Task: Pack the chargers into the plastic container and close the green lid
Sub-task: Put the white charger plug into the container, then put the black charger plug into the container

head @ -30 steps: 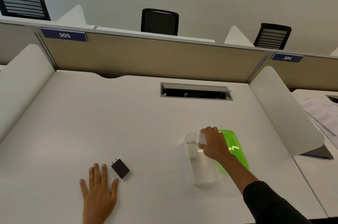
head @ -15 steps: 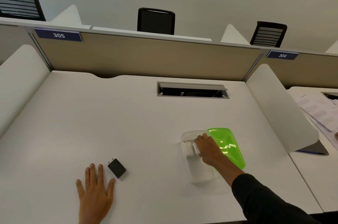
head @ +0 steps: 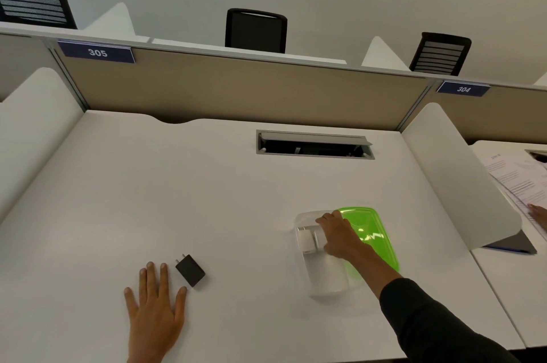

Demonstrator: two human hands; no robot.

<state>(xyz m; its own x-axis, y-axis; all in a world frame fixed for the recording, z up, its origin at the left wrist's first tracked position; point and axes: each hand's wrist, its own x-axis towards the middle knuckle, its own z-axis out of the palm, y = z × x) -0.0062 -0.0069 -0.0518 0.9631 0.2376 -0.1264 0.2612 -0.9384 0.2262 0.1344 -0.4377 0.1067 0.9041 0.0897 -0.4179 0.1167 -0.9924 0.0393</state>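
A clear plastic container (head: 325, 279) lies on the white desk at the right, with the green lid (head: 373, 232) flat beside it on its right. My right hand (head: 337, 237) reaches into the container's far end, fingers curled on a white charger (head: 319, 237). Another white charger (head: 305, 239) sits just left of it inside the container. A black charger (head: 190, 270) with its prongs pointing away lies on the desk at the left. My left hand (head: 155, 306) rests flat on the desk, fingers spread, its fingertips just beside the black charger.
A cable hatch (head: 313, 145) is sunk into the desk at the back. White side dividers (head: 461, 179) and a beige back panel (head: 236, 90) enclose the desk. Papers (head: 515, 176) and another person's hand (head: 538, 211) are on the neighbouring desk at the right.
My right hand has lowered the white charger from above the container's rim down into its far end, next to the other white charger. My left hand stays flat.
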